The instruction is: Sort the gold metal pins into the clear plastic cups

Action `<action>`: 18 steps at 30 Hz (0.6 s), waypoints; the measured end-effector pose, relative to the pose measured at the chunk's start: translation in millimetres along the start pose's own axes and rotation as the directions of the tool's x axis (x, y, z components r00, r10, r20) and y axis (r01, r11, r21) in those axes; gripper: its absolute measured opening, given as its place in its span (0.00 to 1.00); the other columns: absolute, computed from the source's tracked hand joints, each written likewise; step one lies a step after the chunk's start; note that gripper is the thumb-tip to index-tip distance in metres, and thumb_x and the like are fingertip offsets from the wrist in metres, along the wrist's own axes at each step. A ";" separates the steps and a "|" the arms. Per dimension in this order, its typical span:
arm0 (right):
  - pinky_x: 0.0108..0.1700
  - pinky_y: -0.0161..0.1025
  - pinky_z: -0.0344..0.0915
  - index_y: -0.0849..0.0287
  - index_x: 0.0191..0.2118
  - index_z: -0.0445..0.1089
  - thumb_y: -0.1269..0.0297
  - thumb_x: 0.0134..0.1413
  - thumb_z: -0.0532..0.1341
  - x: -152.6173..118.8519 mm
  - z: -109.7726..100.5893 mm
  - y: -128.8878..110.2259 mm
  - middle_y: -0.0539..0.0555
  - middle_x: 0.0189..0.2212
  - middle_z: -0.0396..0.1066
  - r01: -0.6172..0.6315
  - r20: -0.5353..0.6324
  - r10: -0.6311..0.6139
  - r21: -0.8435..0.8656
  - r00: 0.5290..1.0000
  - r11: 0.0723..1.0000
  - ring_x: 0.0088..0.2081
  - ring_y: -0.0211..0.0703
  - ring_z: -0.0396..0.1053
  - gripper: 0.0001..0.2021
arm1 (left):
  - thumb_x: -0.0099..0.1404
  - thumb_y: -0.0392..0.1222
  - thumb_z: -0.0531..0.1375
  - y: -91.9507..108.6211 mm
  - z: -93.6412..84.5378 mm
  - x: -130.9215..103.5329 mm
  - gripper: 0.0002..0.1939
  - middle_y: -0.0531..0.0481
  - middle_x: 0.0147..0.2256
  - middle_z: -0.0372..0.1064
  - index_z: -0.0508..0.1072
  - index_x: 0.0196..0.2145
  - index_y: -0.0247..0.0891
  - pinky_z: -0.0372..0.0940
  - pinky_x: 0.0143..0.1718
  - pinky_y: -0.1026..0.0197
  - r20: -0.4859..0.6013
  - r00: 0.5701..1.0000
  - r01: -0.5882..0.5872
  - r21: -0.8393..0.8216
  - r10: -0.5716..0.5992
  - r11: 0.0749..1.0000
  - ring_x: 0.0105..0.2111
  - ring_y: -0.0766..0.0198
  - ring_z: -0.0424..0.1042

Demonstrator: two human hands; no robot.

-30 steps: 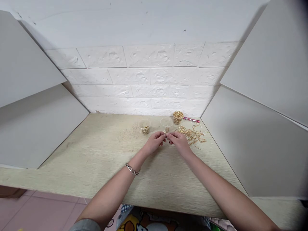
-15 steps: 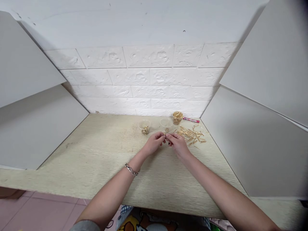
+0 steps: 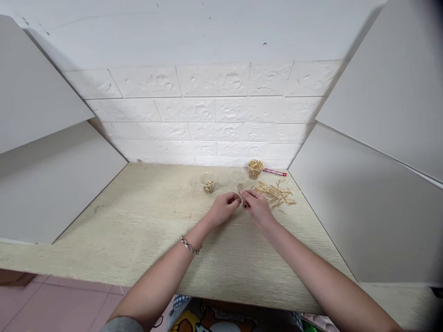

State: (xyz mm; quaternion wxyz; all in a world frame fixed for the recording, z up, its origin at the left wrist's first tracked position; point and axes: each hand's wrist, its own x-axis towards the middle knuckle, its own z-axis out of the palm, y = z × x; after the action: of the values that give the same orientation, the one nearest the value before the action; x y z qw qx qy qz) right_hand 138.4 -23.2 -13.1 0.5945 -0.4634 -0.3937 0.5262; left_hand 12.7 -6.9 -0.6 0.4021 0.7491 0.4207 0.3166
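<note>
My left hand [image 3: 224, 206] and my right hand [image 3: 256, 205] are close together over the table, thumbs and fingers pinched. Whatever lies between the fingertips is too small and too hidden to name. Just beyond them stands a clear plastic cup [image 3: 238, 176] with a few tiny pieces at its bottom. To its left, another clear cup [image 3: 207, 178] holds small gold pieces [image 3: 208, 186]. Beside my right hand a loose pile of thin gold pins [image 3: 273, 192] is spread on the table.
A cup packed with gold pins [image 3: 255, 169] stands near the back wall, and a red patterned stick [image 3: 275, 172] lies beside it. Tiny specks dot the wooden table [image 3: 155, 221] left of the cups. White panels [image 3: 380, 203] flank both sides.
The fingertips, together half a second ago, have parted slightly. My left hand's fingers have curled in more and sit a little lower; the cups and pile have not moved.
</note>
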 end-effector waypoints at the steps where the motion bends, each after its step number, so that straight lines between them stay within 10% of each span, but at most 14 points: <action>1: 0.22 0.33 0.52 0.59 0.23 0.68 0.53 0.37 0.64 0.7 -1.4 -0.7 0.46 0.16 0.59 0.018 -0.007 -0.018 -0.044 1.000 0.999 0.19 0.33 0.54 0.14 | 0.56 0.39 0.50 0.4 0.1 -0.2 0.09 0.56 0.21 0.59 0.65 0.22 0.35 0.52 0.26 0.67 -0.002 1.000 0.003 -0.003 -0.003 1.000 0.23 0.70 0.56; 8: 0.25 0.34 0.56 0.61 0.25 0.71 0.55 0.42 0.61 0.7 -6.4 -6.6 0.50 0.20 0.67 0.101 0.032 -0.096 -0.328 0.995 0.939 0.23 0.36 0.60 0.13 | 0.57 0.41 0.50 -1.9 -0.3 0.3 0.10 0.56 0.21 0.58 0.63 0.22 0.36 0.51 0.26 0.66 -0.024 1.000 0.008 0.019 -0.007 1.000 0.24 0.70 0.56; 18: 0.25 0.34 0.55 0.62 0.26 0.72 0.56 0.41 0.61 1.0 -5.2 -4.1 0.50 0.21 0.67 0.081 0.040 -0.072 -0.304 0.997 0.949 0.22 0.35 0.59 0.13 | 0.58 0.40 0.51 -0.4 -0.2 -0.4 0.10 0.56 0.20 0.58 0.63 0.22 0.35 0.52 0.25 0.67 -0.066 0.997 -0.044 0.085 0.050 0.995 0.22 0.71 0.55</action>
State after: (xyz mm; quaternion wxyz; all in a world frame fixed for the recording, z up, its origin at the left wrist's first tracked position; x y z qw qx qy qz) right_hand 144.5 -22.9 -10.5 0.5301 -0.5266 -0.4961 0.4423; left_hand 12.2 -7.1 -1.0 0.3483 0.7638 0.4291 0.3333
